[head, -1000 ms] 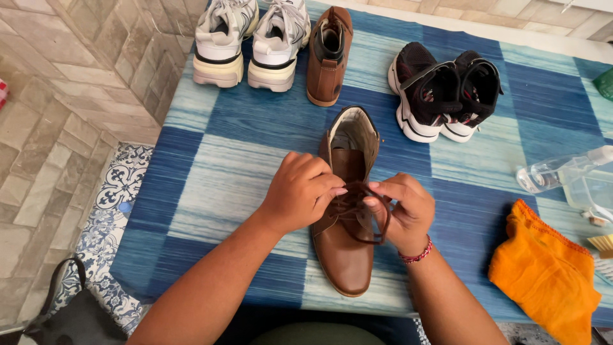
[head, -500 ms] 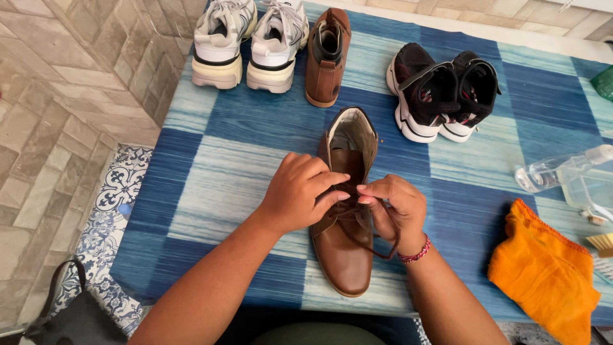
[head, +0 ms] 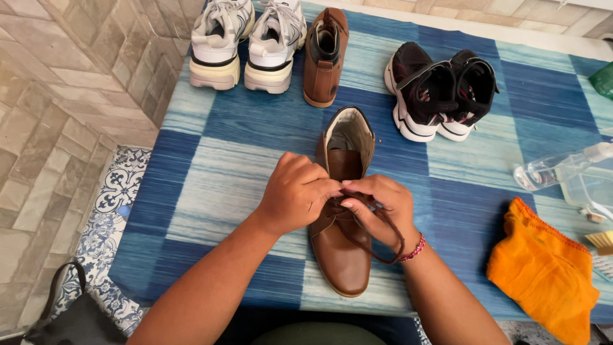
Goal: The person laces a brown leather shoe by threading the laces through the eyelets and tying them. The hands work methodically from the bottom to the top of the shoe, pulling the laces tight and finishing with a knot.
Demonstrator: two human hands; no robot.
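A brown leather boot (head: 341,255) lies on the blue striped table cloth (head: 211,166) with its toe toward me and its opening facing away. My left hand (head: 297,191) and my right hand (head: 380,207) meet over the boot's lacing, each pinching the brown shoelace (head: 386,239). A loop of lace hangs past my right wrist, which wears a red bead bracelet (head: 416,248). My fingers hide the eyelets.
At the far edge stand a pair of white sneakers (head: 246,41), a second brown boot (head: 325,54) and a pair of black sneakers (head: 440,92). To the right lie an orange cloth (head: 546,275), a clear bottle (head: 562,166) and a brush (head: 600,239). A black bag (head: 70,319) sits on the floor at left.
My hands have closed in together over the lacing, and the lace loop by my right hand has grown longer.
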